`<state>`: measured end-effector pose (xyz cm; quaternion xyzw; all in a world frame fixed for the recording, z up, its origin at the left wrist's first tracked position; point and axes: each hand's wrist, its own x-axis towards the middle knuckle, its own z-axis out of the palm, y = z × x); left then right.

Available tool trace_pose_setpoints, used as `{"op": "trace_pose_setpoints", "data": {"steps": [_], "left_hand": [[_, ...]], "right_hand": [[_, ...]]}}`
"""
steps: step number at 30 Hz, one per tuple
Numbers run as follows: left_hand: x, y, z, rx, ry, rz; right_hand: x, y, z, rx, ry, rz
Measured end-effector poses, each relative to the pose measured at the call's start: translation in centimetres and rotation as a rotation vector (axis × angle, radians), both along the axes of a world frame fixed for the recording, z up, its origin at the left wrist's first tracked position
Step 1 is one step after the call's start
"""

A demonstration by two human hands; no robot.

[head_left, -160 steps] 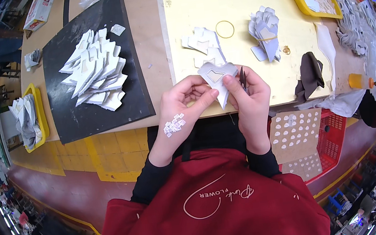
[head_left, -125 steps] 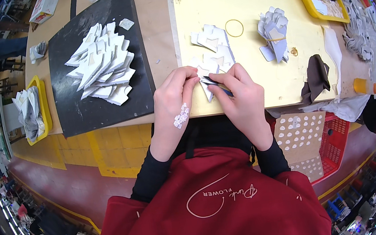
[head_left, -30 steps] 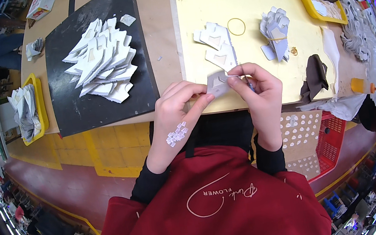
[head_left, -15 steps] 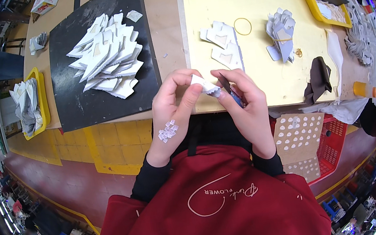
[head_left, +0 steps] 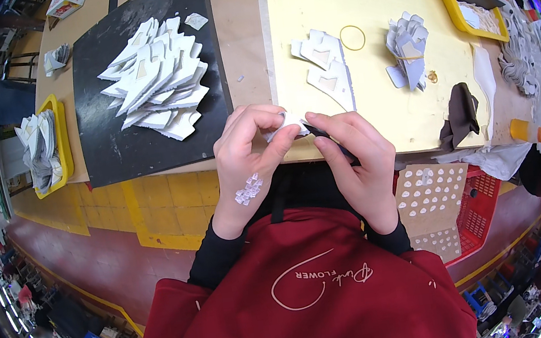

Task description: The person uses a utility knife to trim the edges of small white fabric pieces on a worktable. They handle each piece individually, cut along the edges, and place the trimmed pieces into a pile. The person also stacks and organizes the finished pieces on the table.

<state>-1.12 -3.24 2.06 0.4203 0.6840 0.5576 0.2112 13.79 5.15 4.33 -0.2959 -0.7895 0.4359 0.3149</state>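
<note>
Over the table's near edge, my left hand pinches a white cut piece with a saw-toothed edge, partly hidden by the fingers. Several small pale tags are stuck on the back of that hand near the wrist. My right hand is closed around a narrow dark pointed tool, its tip at the white piece; its handle is mostly hidden in the palm. Just beyond my hands, a few similar white pieces lie overlapping on a yellow sheet.
A large heap of white pieces covers a black board at left. At right are a banded bundle, a loose rubber band, dark cloth and a yellow tray. A red basket stands below the table.
The dark tool has turned in my right hand and its tip has come to the white piece. My left hand has tilted the piece, so less of it shows.
</note>
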Motion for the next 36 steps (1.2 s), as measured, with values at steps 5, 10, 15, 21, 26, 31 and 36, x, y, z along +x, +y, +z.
{"op": "trace_pose_setpoints", "data": {"steps": [5,10,15,21,26,31,36], "left_hand": [[0.0,0.0,0.1,-0.003,0.041,-0.002],[-0.1,0.0,0.3,0.010,0.125,-0.008],[-0.3,0.0,0.4,0.043,0.206,-0.015],[-0.2,0.0,0.6,0.044,0.272,-0.024],[-0.3,0.0,0.5,0.060,0.305,-0.053],[-0.5,0.3,0.5,0.067,0.337,-0.065],[-1.0,1.4,0.9,0.015,0.373,-0.108]], "right_hand": [[0.1,0.0,-0.3,-0.014,0.028,0.020],[0.1,-0.1,-0.3,-0.037,0.051,0.024],[0.1,-0.3,-0.4,-0.056,0.084,0.035],[0.2,-0.2,-0.7,-0.211,0.089,0.056],[0.7,-0.4,-0.7,-0.855,0.227,0.098],[1.0,0.3,-1.7,-1.295,0.401,0.120],[0.9,-0.4,-0.6,-1.071,0.493,0.074]]}}
